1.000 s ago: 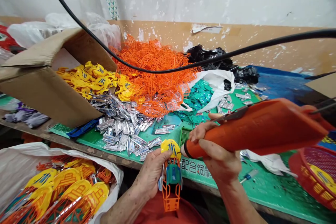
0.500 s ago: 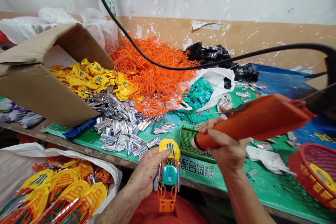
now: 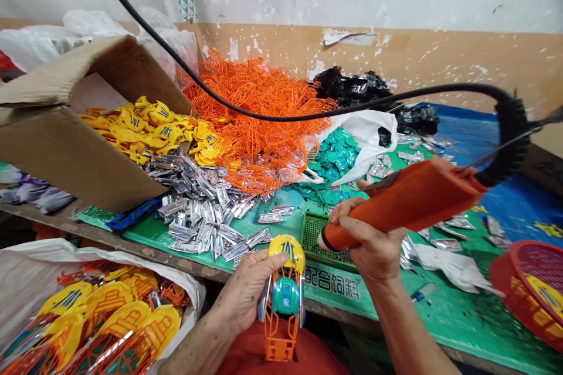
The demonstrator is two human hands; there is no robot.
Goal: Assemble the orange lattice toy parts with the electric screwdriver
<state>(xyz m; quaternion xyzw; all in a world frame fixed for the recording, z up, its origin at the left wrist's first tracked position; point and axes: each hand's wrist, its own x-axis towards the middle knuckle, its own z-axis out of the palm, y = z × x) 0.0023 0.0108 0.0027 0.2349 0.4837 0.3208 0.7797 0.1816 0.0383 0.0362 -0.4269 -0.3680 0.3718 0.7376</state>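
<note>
My left hand (image 3: 246,284) pinches the yellow nose of a toy vehicle body (image 3: 285,296). The body has an orange lattice frame, a green middle piece and silver side pieces, and it hangs upright in front of the table edge. In my right hand (image 3: 373,246) is an electric screwdriver (image 3: 409,199) wrapped in orange, with fingers and thumb closed round its front part. Its nose points down-left over a green mesh tray (image 3: 311,228) that holds small screws. The tip of the tool is hard to make out.
A black cable (image 3: 246,110) loops across the view to the screwdriver. Piles of silver parts (image 3: 202,217), yellow parts (image 3: 158,123), orange frames (image 3: 259,94) and green parts (image 3: 336,152) cover the table. A cardboard box (image 3: 74,146) lies left, above a bag (image 3: 26,258) of assembled bodies; a red basket (image 3: 505,287) stands right.
The rear end of the screwdriver has swung left and its cable has shifted. The nose has moved slightly left, still over the tray. The toy body stays in my left hand, almost unmoved.
</note>
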